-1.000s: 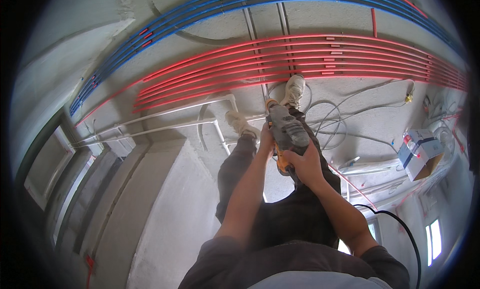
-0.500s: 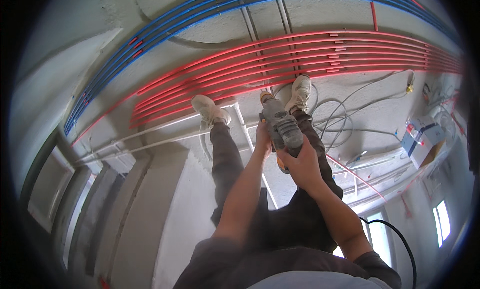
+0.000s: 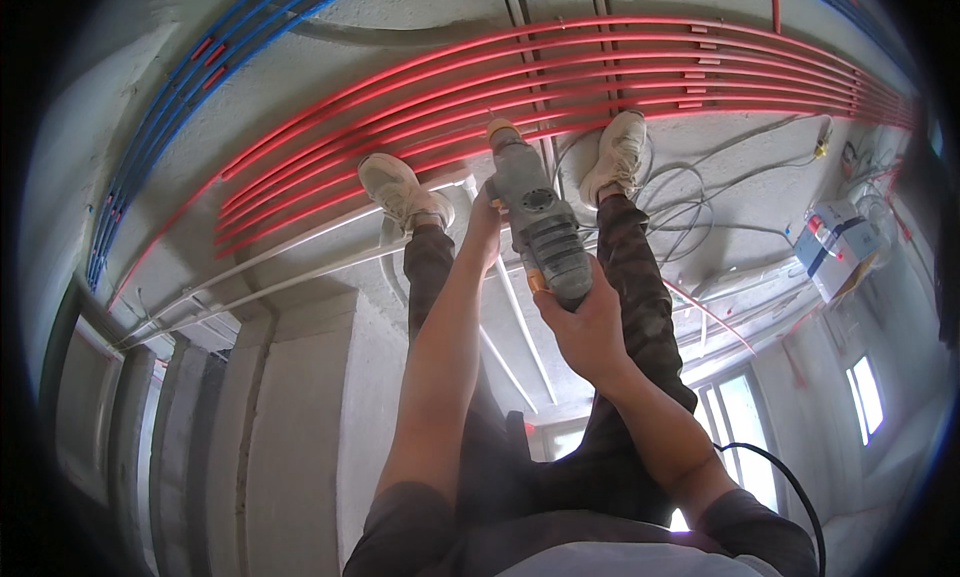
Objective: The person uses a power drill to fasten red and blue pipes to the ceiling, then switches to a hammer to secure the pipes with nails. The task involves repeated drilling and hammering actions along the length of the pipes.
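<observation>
Both my hands hold a grey, dusty rotary hammer drill [image 3: 541, 217] in front of my legs. The fingers of my left hand [image 3: 485, 225] are wrapped round its front side, partly behind the body. My right hand [image 3: 592, 329] grips the rear handle, whose orange part shows by the thumb. The drill's tan nose points away from me over the row of red conduits [image 3: 420, 105] on the floor. A thin bit seems to show past the nose; I cannot tell if it touches anything.
My shoes [image 3: 402, 189] stand apart at the conduits' near edge. Loose grey cable [image 3: 690, 212] coils on the right, near a blue and white box [image 3: 838, 245]. White pipes [image 3: 270, 287] run left past a grey concrete block [image 3: 300, 377]. Blue conduits [image 3: 165, 127] curve along the far left.
The drill and both hands have moved forward and slightly left in the picture, the nose now over the red conduits. The view has shifted too. Both hands keep their hold.
</observation>
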Demonstrator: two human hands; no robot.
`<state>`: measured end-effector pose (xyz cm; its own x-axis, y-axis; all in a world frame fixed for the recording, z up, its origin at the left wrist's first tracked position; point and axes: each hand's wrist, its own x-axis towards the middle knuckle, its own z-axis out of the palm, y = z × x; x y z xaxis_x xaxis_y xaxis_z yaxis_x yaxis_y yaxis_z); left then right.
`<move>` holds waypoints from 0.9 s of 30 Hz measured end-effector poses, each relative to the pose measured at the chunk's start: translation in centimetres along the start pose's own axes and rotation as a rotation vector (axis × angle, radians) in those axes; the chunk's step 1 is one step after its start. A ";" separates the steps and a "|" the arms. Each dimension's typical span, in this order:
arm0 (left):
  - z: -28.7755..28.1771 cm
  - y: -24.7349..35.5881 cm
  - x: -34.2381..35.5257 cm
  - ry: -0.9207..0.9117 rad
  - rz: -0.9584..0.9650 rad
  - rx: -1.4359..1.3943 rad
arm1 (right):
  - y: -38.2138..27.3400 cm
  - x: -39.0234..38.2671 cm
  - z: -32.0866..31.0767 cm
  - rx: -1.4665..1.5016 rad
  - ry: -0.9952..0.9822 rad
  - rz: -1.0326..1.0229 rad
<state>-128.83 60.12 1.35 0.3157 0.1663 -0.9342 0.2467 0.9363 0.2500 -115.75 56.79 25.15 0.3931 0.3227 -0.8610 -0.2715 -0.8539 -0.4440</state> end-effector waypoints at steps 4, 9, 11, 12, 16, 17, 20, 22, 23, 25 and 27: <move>-3.1 -6.0 1.3 -0.044 -0.166 -0.364 | 1.2 -1.0 0.6 -0.157 -0.078 0.078; -1.3 -7.5 -1.1 -0.019 -0.257 -0.327 | 3.3 -1.9 -0.9 -0.173 -0.010 0.114; -1.4 -9.4 -1.3 0.003 -0.250 -0.335 | 4.0 -2.3 -1.5 -0.167 -0.016 0.110; -1.2 -10.7 -1.3 0.020 -0.236 -0.355 | 4.2 -2.5 -1.8 -0.173 -0.015 0.094; 0.1 -12.3 -0.5 -0.006 -0.236 -0.328 | 5.4 -2.2 -3.3 -0.194 0.025 0.068; 0.5 -12.5 -0.3 -0.014 -0.243 -0.321 | 5.7 -2.1 -3.6 -0.198 0.040 0.071; 1.3 -13.1 1.2 -0.010 -0.284 -0.305 | 6.4 -1.4 -4.9 -0.135 0.050 0.123; 2.1 -13.1 2.2 -0.014 -0.308 -0.259 | 7.0 -1.2 -6.0 -0.048 0.055 0.178; 2.7 -12.9 2.4 -0.016 -0.307 -0.240 | 7.3 -1.1 -6.5 -0.003 0.064 0.205; 3.8 -12.4 1.7 -0.032 -0.256 -0.215 | 8.7 -1.4 -7.1 -0.040 0.111 0.121; 5.3 -11.1 0.9 0.058 -0.373 -0.234 | 8.2 -1.2 -9.1 -0.032 0.101 0.156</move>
<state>-126.41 48.24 -0.87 0.1910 -0.1855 -0.9639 0.1181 0.9792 -0.1651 -110.43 45.71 24.78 0.4348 0.1438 -0.8890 -0.3089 -0.9035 -0.2972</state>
